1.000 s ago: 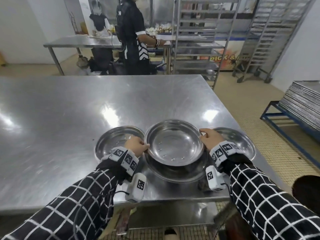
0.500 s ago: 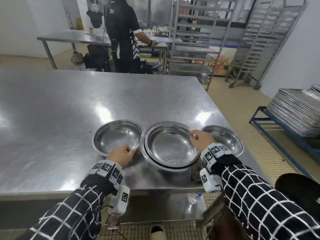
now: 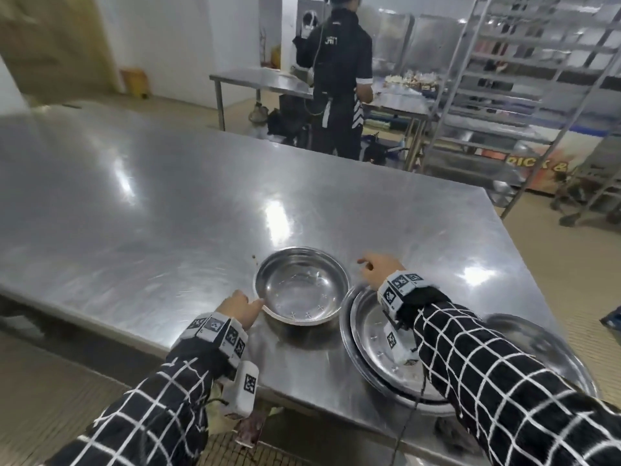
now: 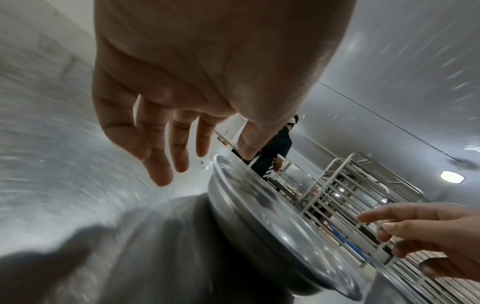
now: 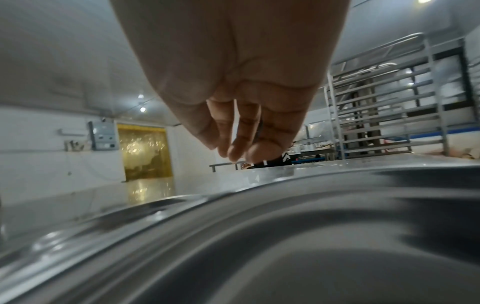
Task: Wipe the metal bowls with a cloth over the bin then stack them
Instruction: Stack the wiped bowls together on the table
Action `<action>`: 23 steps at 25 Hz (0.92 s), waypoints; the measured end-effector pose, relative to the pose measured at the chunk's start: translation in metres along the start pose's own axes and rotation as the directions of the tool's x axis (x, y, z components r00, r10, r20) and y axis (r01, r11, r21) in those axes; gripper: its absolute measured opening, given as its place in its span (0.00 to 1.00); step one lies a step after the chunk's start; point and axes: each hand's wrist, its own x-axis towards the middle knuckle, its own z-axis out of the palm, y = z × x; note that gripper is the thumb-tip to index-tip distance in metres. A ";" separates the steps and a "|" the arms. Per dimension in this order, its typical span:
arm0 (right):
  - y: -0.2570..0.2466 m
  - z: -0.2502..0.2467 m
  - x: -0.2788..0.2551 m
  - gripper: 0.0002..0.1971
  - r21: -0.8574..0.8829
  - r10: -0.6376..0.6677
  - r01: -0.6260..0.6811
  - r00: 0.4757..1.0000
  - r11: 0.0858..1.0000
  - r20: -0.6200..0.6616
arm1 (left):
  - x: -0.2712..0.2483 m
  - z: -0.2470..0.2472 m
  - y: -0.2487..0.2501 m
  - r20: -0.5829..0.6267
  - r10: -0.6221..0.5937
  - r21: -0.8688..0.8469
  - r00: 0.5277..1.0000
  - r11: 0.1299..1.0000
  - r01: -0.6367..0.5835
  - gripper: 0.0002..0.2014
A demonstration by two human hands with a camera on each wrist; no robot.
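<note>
A single shallow metal bowl [image 3: 302, 284] [image 4: 272, 216] stands on the steel table [image 3: 151, 213]. To its right is a stack of two metal bowls [image 3: 373, 351] [image 5: 285, 236], with my right forearm lying over it. Another bowl [image 3: 551, 348] shows behind that sleeve at the far right. My left hand [image 3: 242, 307] [image 4: 168, 144] is at the single bowl's near-left rim, fingers spread and straight, thumb by the rim. My right hand [image 3: 378, 269] [image 4: 415, 232] [image 5: 239, 133] hovers just right of that bowl, fingers loosely bent, holding nothing.
The bowls sit close to the table's near edge [image 3: 302, 401] and right corner. A small crumb [image 3: 254, 256] lies left of the single bowl. A person in black [image 3: 336, 79] stands at a far table, with tall tray racks [image 3: 521, 79] at the back right.
Both hands let go of the top bowl after setting it on the stack. My left hand went to the left bowl's rim, my right hand moved left toward it, and the view swung left.
</note>
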 end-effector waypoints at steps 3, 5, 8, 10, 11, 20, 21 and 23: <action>-0.005 0.010 0.031 0.19 -0.139 0.013 0.006 0.992 0.990 0.128 | 0.010 0.006 -0.001 0.061 -0.044 0.007 0.997 0.999 0.043 0.22; 0.003 0.024 0.060 0.21 -0.231 0.027 0.007 0.989 0.973 0.145 | 0.016 0.011 0.003 0.075 -0.057 -0.058 0.996 0.996 0.062 0.22; 0.030 0.059 0.111 0.27 -0.291 0.054 0.035 0.955 0.956 0.291 | 0.026 0.019 0.006 0.095 -0.076 -0.205 0.993 0.974 0.095 0.19; 0.022 0.052 0.103 0.21 -0.269 0.053 0.041 0.941 0.962 0.334 | 0.029 0.022 0.009 0.104 -0.079 -0.212 0.991 0.972 0.100 0.18; 0.016 0.043 0.096 0.18 -0.239 0.038 0.043 0.946 0.970 0.322 | 0.030 0.022 0.012 0.092 -0.070 -0.237 0.993 0.967 0.090 0.16; 0.019 -0.023 0.047 0.12 0.424 0.128 -0.055 0.981 0.904 -0.144 | 0.007 -0.021 0.088 -0.136 0.212 -0.340 0.968 0.908 -0.247 0.14; 0.026 -0.030 0.038 0.13 0.449 0.152 -0.057 0.972 0.892 -0.179 | 0.004 -0.020 0.095 -0.115 0.244 -0.332 0.963 0.904 -0.269 0.15; 0.042 -0.042 0.016 0.13 0.489 0.199 -0.064 0.953 0.870 -0.230 | -0.005 -0.015 0.107 -0.079 0.314 -0.299 0.946 0.898 -0.323 0.16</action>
